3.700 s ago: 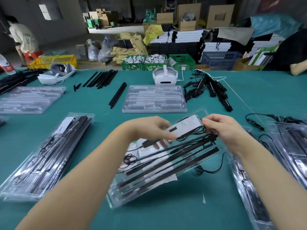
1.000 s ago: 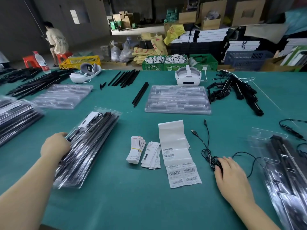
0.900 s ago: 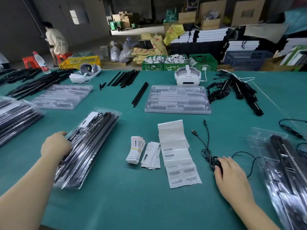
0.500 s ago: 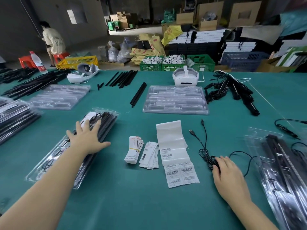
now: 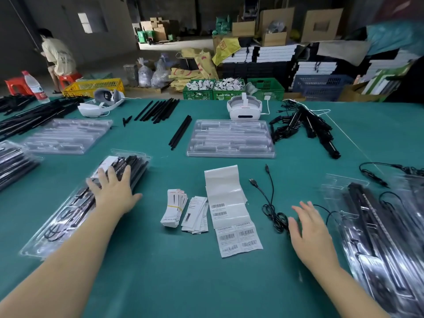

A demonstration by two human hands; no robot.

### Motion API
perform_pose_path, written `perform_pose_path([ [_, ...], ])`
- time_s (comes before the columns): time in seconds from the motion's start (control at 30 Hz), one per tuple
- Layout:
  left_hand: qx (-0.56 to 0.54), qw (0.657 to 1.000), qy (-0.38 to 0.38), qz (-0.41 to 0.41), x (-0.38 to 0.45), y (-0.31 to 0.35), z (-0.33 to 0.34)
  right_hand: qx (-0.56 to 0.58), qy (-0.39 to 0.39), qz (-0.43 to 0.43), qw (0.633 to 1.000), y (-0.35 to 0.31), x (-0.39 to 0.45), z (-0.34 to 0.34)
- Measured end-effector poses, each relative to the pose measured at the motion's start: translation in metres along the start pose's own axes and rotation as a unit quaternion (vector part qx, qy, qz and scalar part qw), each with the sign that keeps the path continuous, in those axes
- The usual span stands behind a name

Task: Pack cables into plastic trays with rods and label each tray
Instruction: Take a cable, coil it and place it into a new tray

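The packed tray [image 5: 75, 203] of rods and cable lies on the stack at my left, and my left hand [image 5: 113, 191] rests flat on it, fingers straight and spread, I think to seat it squarely. My right hand [image 5: 308, 228] hovers with fingers straight and loose, holding nothing, just beside the loose cable [image 5: 271, 207], likely the next piece to pack. Between them the barcode labels [image 5: 236, 237] lie within reach on the green table [image 5: 172, 283].
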State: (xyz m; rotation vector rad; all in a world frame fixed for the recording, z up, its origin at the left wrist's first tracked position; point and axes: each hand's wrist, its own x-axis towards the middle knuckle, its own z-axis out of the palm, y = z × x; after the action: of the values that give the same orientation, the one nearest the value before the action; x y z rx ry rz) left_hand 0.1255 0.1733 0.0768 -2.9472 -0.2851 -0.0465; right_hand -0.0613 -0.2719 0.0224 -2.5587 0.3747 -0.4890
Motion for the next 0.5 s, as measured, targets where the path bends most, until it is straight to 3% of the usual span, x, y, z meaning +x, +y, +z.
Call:
perform_pose_path([
  [0.13, -0.146, 0.974, 0.125, 0.118, -0.024, 0.059, -0.033, -0.158, 0.037, -0.011, 0.987, 0.014, 0.012, -0.043],
  [0.2, -0.254, 0.940, 0.130, 0.188, -0.051, 0.102, -0.050, -0.241, 0.032, 0.033, 0.970, 0.028, 0.017, -0.069],
  [0.27, -0.320, 0.906, 0.087, 0.264, -0.088, 0.144, -0.056, -0.303, -0.013, 0.104, 0.947, 0.042, 0.021, -0.090],
  [0.4, -0.289, 0.860, 0.019, 0.420, -0.155, 0.214, -0.037, -0.269, -0.142, 0.189, 0.934, 0.058, 0.014, -0.099],
  [0.5, -0.225, 0.861, 0.028, 0.455, -0.178, 0.244, -0.016, -0.255, -0.154, 0.192, 0.935, 0.058, 0.000, -0.087],
])
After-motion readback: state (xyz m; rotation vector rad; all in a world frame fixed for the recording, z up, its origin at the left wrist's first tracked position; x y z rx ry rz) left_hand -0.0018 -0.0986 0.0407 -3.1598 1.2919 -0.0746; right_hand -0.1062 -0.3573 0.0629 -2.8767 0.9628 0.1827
